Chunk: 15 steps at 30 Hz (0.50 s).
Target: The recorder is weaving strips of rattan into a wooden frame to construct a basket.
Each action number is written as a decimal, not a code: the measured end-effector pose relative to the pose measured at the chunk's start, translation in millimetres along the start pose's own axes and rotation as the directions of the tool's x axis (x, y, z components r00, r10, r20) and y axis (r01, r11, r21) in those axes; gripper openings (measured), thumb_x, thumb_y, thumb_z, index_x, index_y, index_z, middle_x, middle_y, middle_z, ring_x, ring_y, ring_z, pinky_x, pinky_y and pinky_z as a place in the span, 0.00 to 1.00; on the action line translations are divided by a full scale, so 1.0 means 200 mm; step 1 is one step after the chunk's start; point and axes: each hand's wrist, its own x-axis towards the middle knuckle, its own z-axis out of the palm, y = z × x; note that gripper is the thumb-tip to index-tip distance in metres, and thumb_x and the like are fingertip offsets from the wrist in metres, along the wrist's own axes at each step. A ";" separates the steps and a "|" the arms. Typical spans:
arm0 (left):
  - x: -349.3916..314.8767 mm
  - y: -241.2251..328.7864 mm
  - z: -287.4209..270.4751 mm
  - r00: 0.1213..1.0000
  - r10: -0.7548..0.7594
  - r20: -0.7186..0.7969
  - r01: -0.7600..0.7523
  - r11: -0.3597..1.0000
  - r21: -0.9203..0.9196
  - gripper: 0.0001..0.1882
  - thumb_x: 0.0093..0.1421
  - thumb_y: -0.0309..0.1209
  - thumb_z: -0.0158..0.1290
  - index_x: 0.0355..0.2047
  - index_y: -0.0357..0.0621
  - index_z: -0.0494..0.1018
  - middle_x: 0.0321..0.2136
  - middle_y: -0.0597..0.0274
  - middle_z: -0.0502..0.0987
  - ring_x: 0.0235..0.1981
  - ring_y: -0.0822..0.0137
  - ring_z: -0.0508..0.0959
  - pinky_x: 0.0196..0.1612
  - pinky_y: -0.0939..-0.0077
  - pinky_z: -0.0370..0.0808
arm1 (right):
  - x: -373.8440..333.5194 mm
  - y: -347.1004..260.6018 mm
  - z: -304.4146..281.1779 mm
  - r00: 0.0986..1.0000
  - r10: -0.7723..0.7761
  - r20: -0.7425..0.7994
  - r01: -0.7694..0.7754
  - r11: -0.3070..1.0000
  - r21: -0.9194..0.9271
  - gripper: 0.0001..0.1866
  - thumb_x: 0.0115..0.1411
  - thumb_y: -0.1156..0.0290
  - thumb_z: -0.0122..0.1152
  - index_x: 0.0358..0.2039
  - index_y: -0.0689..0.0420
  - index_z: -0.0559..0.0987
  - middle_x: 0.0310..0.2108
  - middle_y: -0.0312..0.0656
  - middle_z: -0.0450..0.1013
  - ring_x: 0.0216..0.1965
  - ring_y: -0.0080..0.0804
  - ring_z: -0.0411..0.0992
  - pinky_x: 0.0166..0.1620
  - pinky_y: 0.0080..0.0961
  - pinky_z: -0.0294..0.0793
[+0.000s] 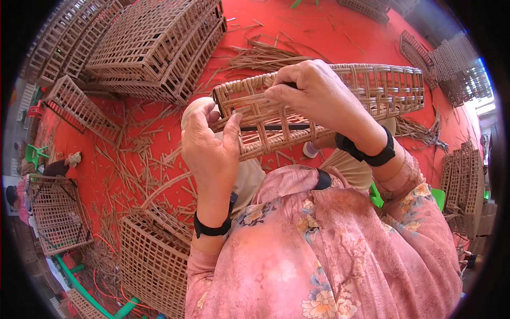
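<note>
A long, narrow woven wicker basket (366, 87) with a brown open lattice lies across in front of me, above my lap. A dark bar shows through its lower openings. My left hand (211, 141) is closed at the basket's left end, thumb and fingers bent around its corner. Over the upper side, my right hand (321, 98) is pinched, thumb against bent fingers. Something dark shows beside those fingertips, and what they grip is mostly hidden. Both wrists carry black bands.
Large lattice baskets (143, 48) are stacked at the far left. Another woven basket (151, 260) stands near my left arm, and more panels (462, 186) are at the right. A bundle of strips (260, 56) and many cut scraps lie on the red floor (319, 26).
</note>
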 end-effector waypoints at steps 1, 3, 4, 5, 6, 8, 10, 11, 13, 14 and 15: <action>0.01 0.01 0.00 0.997 -0.069 0.026 0.072 0.992 -0.101 0.19 0.59 0.33 0.64 0.46 0.36 0.73 0.40 0.52 0.78 0.38 0.57 0.80 0.42 0.62 0.76 | 0.00 0.00 0.01 1.000 0.005 -0.004 -0.005 1.000 -0.012 0.18 0.55 0.60 0.64 0.22 0.65 0.78 0.20 0.55 0.71 0.26 0.56 0.72 0.32 0.45 0.71; 0.02 0.01 -0.02 0.989 -0.139 0.059 0.148 0.969 -0.197 0.20 0.59 0.34 0.64 0.46 0.36 0.73 0.40 0.53 0.78 0.37 0.60 0.80 0.39 0.64 0.78 | -0.01 0.01 0.02 1.000 0.010 -0.004 -0.010 1.000 -0.023 0.18 0.55 0.60 0.64 0.22 0.65 0.79 0.20 0.55 0.72 0.26 0.56 0.73 0.32 0.45 0.72; 0.03 0.01 -0.02 0.979 -0.188 0.078 0.202 0.950 -0.239 0.20 0.59 0.34 0.64 0.46 0.36 0.73 0.37 0.54 0.79 0.36 0.62 0.81 0.38 0.67 0.78 | -0.01 0.01 0.01 0.999 0.010 -0.042 -0.010 1.000 -0.005 0.17 0.55 0.60 0.64 0.23 0.65 0.80 0.21 0.55 0.72 0.26 0.56 0.73 0.32 0.45 0.72; 0.03 0.01 -0.03 0.967 -0.236 0.100 0.255 0.926 -0.279 0.19 0.59 0.34 0.64 0.46 0.36 0.73 0.35 0.56 0.79 0.35 0.65 0.81 0.36 0.69 0.79 | -0.01 0.01 0.01 0.997 0.011 -0.080 -0.010 1.000 0.013 0.17 0.55 0.61 0.64 0.25 0.65 0.81 0.21 0.56 0.73 0.27 0.56 0.74 0.33 0.44 0.73; 0.03 0.00 -0.03 0.966 -0.238 0.101 0.257 0.925 -0.278 0.19 0.59 0.34 0.64 0.46 0.36 0.73 0.35 0.56 0.79 0.35 0.65 0.81 0.36 0.69 0.79 | -0.02 0.00 0.00 0.997 0.013 -0.078 -0.012 1.000 0.014 0.17 0.55 0.61 0.64 0.25 0.65 0.81 0.21 0.56 0.73 0.27 0.56 0.74 0.33 0.44 0.73; 0.02 -0.01 -0.03 0.939 -0.311 0.145 0.342 0.891 -0.300 0.19 0.59 0.34 0.65 0.45 0.37 0.74 0.32 0.58 0.79 0.30 0.66 0.80 0.34 0.69 0.78 | -0.03 0.00 -0.03 0.993 0.110 -0.029 -0.109 0.992 0.057 0.17 0.55 0.61 0.63 0.27 0.65 0.82 0.23 0.56 0.74 0.27 0.56 0.74 0.33 0.44 0.74; 0.04 0.02 -0.04 0.935 -0.316 0.158 0.346 0.909 -0.234 0.19 0.58 0.34 0.65 0.45 0.37 0.74 0.32 0.58 0.78 0.28 0.66 0.79 0.33 0.69 0.77 | -0.02 0.02 -0.01 0.997 0.062 -0.045 -0.061 0.998 0.034 0.17 0.55 0.61 0.64 0.27 0.65 0.82 0.23 0.56 0.74 0.28 0.56 0.74 0.33 0.44 0.74; 0.04 0.03 -0.04 0.932 -0.323 0.166 0.349 0.922 -0.166 0.19 0.58 0.35 0.66 0.45 0.38 0.74 0.32 0.59 0.78 0.26 0.66 0.78 0.33 0.70 0.77 | -0.02 0.03 0.00 0.998 0.010 -0.057 -0.010 1.000 0.009 0.17 0.55 0.60 0.64 0.26 0.65 0.82 0.23 0.57 0.74 0.28 0.57 0.74 0.33 0.44 0.74; 0.05 0.04 -0.03 0.941 -0.310 0.137 0.327 0.935 -0.134 0.20 0.58 0.36 0.66 0.45 0.38 0.74 0.31 0.59 0.77 0.26 0.67 0.77 0.33 0.69 0.77 | -0.02 0.02 0.02 0.998 0.010 -0.056 -0.009 1.000 0.015 0.17 0.55 0.60 0.64 0.26 0.66 0.82 0.23 0.57 0.74 0.28 0.57 0.74 0.34 0.44 0.74; 0.05 0.05 -0.03 0.949 -0.295 0.110 0.306 0.947 -0.103 0.21 0.57 0.38 0.66 0.44 0.39 0.75 0.30 0.60 0.77 0.26 0.67 0.77 0.33 0.69 0.77 | -0.02 0.02 0.02 0.998 0.011 -0.055 -0.010 1.000 0.020 0.18 0.55 0.60 0.63 0.26 0.66 0.81 0.23 0.57 0.74 0.28 0.57 0.74 0.34 0.44 0.74; 0.05 0.04 -0.03 0.949 -0.294 0.109 0.305 0.947 -0.102 0.21 0.57 0.38 0.66 0.44 0.39 0.75 0.30 0.60 0.77 0.26 0.67 0.77 0.33 0.69 0.77 | -0.02 0.02 0.02 0.999 0.040 -0.033 -0.039 0.998 0.041 0.17 0.55 0.60 0.64 0.26 0.66 0.81 0.24 0.58 0.74 0.29 0.57 0.75 0.35 0.45 0.74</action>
